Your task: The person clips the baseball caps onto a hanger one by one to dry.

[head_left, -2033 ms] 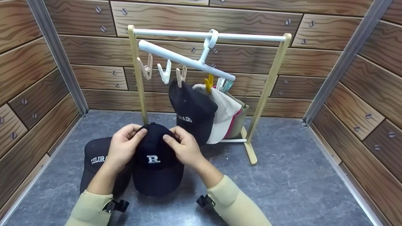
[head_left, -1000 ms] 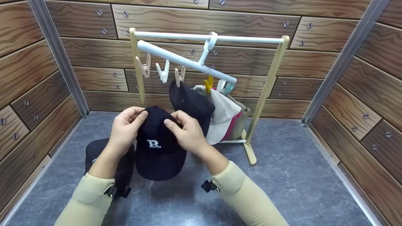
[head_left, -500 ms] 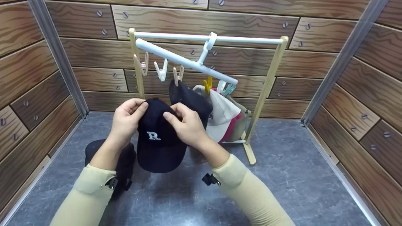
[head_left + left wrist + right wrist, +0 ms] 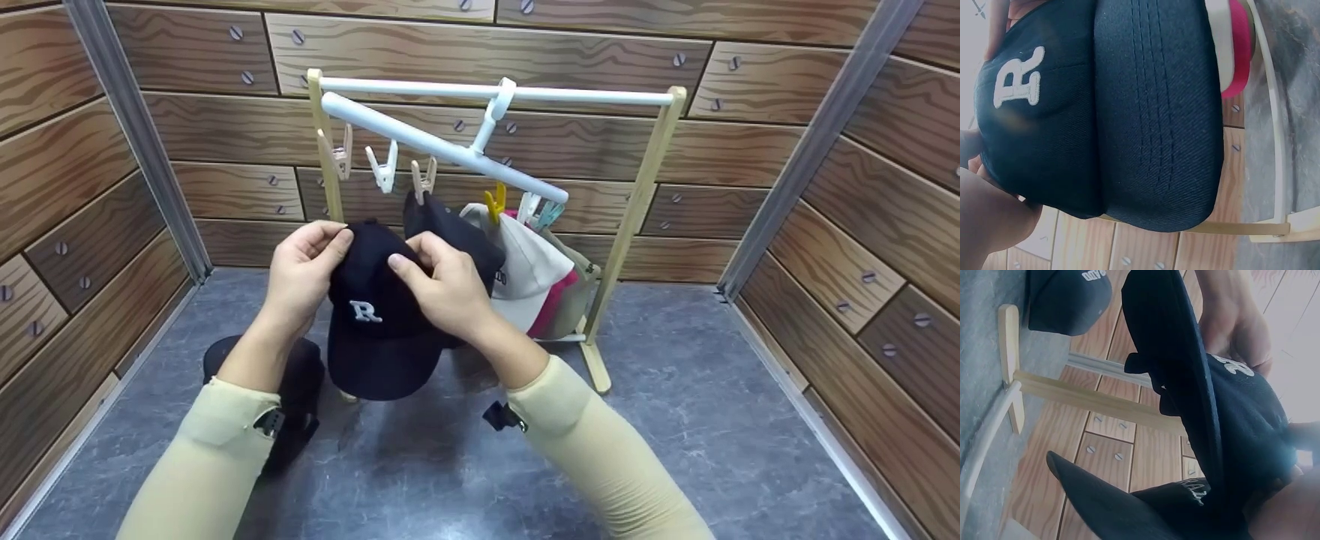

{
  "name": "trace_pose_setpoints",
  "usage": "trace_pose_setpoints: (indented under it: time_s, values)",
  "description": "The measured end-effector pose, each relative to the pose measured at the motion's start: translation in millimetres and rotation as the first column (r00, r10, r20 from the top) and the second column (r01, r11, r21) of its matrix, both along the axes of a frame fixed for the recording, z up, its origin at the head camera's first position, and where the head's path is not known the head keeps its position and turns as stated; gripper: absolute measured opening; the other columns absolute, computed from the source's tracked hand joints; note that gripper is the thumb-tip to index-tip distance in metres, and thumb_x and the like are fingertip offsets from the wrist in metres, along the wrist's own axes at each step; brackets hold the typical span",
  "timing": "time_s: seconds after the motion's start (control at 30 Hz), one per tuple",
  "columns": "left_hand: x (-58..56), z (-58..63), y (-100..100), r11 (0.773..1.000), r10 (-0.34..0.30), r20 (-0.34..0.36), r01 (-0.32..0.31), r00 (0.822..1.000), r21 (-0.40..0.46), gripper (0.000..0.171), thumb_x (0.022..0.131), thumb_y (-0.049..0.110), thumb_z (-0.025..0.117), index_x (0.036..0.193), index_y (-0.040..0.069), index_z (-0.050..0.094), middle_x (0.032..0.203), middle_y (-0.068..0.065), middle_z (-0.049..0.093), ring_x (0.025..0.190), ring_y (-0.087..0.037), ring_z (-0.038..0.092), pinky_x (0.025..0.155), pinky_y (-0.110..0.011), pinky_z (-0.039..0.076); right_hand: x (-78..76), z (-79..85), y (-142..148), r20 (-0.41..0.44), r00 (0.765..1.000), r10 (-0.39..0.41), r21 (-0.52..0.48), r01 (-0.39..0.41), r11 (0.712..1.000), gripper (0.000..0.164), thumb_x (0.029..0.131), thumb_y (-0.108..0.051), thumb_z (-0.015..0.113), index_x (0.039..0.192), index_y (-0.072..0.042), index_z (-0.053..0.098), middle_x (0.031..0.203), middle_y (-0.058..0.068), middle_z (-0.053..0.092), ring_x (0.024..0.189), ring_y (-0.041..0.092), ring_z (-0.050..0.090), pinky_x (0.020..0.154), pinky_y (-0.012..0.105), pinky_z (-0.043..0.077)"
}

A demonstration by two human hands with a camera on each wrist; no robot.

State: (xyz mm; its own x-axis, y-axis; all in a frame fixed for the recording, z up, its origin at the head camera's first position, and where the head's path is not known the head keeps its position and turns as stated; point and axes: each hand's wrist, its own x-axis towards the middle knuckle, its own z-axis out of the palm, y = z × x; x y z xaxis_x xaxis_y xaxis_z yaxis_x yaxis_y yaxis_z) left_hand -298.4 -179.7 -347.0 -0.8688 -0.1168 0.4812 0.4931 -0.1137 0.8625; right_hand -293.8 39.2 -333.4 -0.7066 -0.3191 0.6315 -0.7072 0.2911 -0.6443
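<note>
A dark baseball cap (image 4: 375, 330) with a white letter R hangs in the air, brim down, between both hands. My left hand (image 4: 304, 270) pinches its crown at the upper left, thumb in front. On the crown's right side, my right hand (image 4: 450, 289) pinches it the same way. In the left wrist view the cap's brim (image 4: 1157, 112) fills the middle. Just behind it, a dark cap (image 4: 461, 232) hangs from a beige clothespin (image 4: 424, 178). A white clothespin (image 4: 383, 166) and another beige clothespin (image 4: 341, 152) hang above the held cap, gripping nothing.
A white hanger bar (image 4: 442, 146) tilts down to the right from a wood-framed rack (image 4: 637, 217). A white cap (image 4: 525, 262) and an olive cap (image 4: 581, 300) hang at its right. Another dark cap (image 4: 300, 420) lies on the grey floor, partly behind the left forearm.
Both hands have raised the R cap from beside the floor cap up and away toward the hanger. The hanger's left end has shifted slightly left. Both pinches hold throughout.
</note>
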Motion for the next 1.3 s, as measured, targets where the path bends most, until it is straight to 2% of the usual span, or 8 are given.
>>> trace_pose_setpoints:
  time_s: [0.3, 0.57, 0.83, 1.0, 1.3]
  values:
    - [-7.2, 8.1, 1, 1.000, -0.013, -0.003, 0.013, 1.000, 0.027, 0.010, 0.109, 0.003, 0.070, 0.104, 0.004, 0.078, 0.090, -0.001, 0.077, 0.078, -0.010, 0.069, 0.070, -0.023, 0.058, -0.2, 11.5, -2, 0.004, 1.000, -0.024, 0.021, 0.024, 1.000, 0.017, 0.108, -0.024, 0.074, 0.106, -0.007, 0.072, 0.078, -0.007, 0.068, 0.074, 0.009, 0.058, 0.077, 0.031, 0.047]
    - [-12.8, 14.4, 2, 0.999, -0.010, -0.014, 0.010, 1.000, 0.036, 0.011, 0.108, 0.002, 0.071, 0.101, 0.004, 0.079, 0.089, -0.002, 0.077, 0.077, -0.010, 0.069, 0.069, -0.023, 0.058, -0.3, 19.4, -2, 0.001, 0.999, -0.041, 0.035, 0.041, 0.999, 0.018, 0.107, -0.024, 0.074, 0.108, -0.007, 0.073, 0.084, -0.003, 0.074, 0.084, 0.012, 0.065, 0.083, 0.032, 0.050]
    - [-15.9, 20.9, 0, 0.999, -0.010, -0.031, 0.011, 0.999, 0.030, 0.012, 0.107, 0.001, 0.071, 0.100, 0.005, 0.079, 0.088, -0.001, 0.076, 0.075, -0.009, 0.068, 0.068, -0.022, 0.056, -0.1, 27.6, -3, 0.003, 0.999, -0.045, 0.064, 0.045, 0.997, 0.019, 0.108, -0.027, 0.074, 0.110, -0.008, 0.073, 0.083, -0.003, 0.073, 0.081, 0.013, 0.064, 0.081, 0.033, 0.050]
    - [-17.9, 23.5, -2, 0.999, -0.024, -0.021, 0.025, 0.999, 0.031, 0.013, 0.108, 0.002, 0.071, 0.099, 0.007, 0.079, 0.087, 0.000, 0.075, 0.074, -0.009, 0.067, 0.068, -0.022, 0.056, -0.4, 32.3, -4, 0.002, 0.999, -0.052, 0.082, 0.052, 0.995, 0.020, 0.107, -0.028, 0.075, 0.111, -0.008, 0.073, 0.085, -0.003, 0.075, 0.084, 0.013, 0.067, 0.083, 0.033, 0.051]
    - [-21.6, 25.8, -1, 0.999, -0.032, -0.022, 0.032, 0.999, 0.037, 0.016, 0.108, 0.001, 0.069, 0.098, 0.008, 0.079, 0.087, 0.001, 0.075, 0.075, -0.009, 0.067, 0.069, -0.022, 0.056, -0.9, 40.5, -4, 0.003, 0.997, -0.083, 0.141, 0.082, 0.987, 0.025, 0.108, -0.032, 0.074, 0.115, -0.008, 0.073, 0.085, -0.003, 0.071, 0.087, 0.018, 0.066, 0.083, 0.036, 0.050]
